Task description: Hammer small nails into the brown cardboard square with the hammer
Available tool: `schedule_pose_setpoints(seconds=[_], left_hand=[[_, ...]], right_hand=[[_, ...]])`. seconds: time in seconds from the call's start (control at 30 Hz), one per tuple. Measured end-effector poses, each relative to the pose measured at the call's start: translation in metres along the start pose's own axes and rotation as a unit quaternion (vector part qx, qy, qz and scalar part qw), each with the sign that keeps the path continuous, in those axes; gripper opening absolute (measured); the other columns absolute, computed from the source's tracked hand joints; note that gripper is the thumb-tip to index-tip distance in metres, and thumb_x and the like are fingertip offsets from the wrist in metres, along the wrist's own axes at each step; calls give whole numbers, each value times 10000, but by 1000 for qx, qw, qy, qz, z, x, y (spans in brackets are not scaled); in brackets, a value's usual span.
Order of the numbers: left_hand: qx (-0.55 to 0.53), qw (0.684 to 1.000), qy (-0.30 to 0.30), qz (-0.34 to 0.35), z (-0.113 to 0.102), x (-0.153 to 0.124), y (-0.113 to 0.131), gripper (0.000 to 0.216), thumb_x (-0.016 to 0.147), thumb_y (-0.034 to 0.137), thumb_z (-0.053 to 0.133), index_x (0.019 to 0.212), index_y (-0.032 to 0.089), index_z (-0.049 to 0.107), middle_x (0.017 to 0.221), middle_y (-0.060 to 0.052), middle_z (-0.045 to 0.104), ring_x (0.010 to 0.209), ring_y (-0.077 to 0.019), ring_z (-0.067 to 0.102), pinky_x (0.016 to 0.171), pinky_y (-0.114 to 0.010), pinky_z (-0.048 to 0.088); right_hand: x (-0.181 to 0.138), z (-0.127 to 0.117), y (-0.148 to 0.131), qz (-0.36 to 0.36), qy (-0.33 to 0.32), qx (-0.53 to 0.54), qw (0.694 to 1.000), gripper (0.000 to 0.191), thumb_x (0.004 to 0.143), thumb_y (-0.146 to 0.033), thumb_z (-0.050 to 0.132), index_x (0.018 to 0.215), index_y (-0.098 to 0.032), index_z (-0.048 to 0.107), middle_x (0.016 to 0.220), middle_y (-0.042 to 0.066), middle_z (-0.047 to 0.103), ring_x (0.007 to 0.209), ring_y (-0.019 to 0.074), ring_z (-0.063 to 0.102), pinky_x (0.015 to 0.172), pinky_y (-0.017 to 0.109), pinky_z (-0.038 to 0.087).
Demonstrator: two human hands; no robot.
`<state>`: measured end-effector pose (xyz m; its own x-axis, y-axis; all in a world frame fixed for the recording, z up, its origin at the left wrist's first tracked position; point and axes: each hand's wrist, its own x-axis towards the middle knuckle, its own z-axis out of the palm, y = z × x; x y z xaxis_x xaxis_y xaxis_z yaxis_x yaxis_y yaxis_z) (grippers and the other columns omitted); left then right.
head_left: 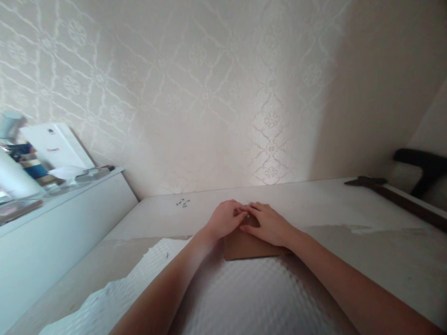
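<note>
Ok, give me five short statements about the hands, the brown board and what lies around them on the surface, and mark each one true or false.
1. Both hands rest on the brown board. True: the left hand and the right hand meet at its far edge.
2. The board lies partly on white bubble wrap. True.
3. The small screws sit to the right of the hands. False: they lie to the left, near the wall.
4. The right hand holds a screwdriver. False: no tool shows in either hand.
5. A long dark wooden piece lies at the far right of the surface. True.
</note>
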<state>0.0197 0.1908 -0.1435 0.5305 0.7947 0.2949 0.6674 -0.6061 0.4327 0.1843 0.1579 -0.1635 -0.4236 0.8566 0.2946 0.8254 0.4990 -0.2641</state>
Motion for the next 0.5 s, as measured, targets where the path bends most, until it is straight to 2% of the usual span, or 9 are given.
schedule_pose_setpoints(seconds=[0.07, 0.23, 0.4, 0.5], left_hand=[[-17, 1000, -18, 3, 2, -1, 3, 198, 805, 234, 526, 916, 215, 689, 925, -17, 673, 864, -153, 601, 807, -247, 455], [-45, 999, -16, -11, -1, 0, -1, 203, 820, 251, 506, 864, 200, 698, 901, -21, 683, 860, -154, 609, 802, -247, 461], [-62, 997, -53, 7, 1, 1, 0, 188, 794, 227, 528, 884, 215, 693, 891, 2, 687, 856, -150, 613, 800, -245, 462], [-64, 997, -49, 13, 2, 1, 0, 189, 787, 199, 521, 866, 200, 693, 874, -2, 687, 843, -149, 614, 789, -241, 462]], right_hand=[[0, 0, 0, -3, 2, 0, 1000, 596, 820, -507, 504, 1261, -106, 503, 1280, 178, 485, 1182, 299, 418, 983, 414, 312], [-1, -1, -1, -1, 4, -3, 1000, 603, 822, -508, 507, 1256, -90, 505, 1269, 191, 490, 1178, 305, 424, 988, 411, 305], [-1, -1, -1, -9, 11, 9, 1000, 545, 821, -480, 528, 1225, -115, 531, 1246, 172, 511, 1154, 289, 442, 969, 408, 322], [0, -1, -1, -14, 11, 10, 1000, 532, 822, -482, 527, 1201, -108, 548, 1233, 177, 519, 1146, 287, 447, 970, 409, 318]])
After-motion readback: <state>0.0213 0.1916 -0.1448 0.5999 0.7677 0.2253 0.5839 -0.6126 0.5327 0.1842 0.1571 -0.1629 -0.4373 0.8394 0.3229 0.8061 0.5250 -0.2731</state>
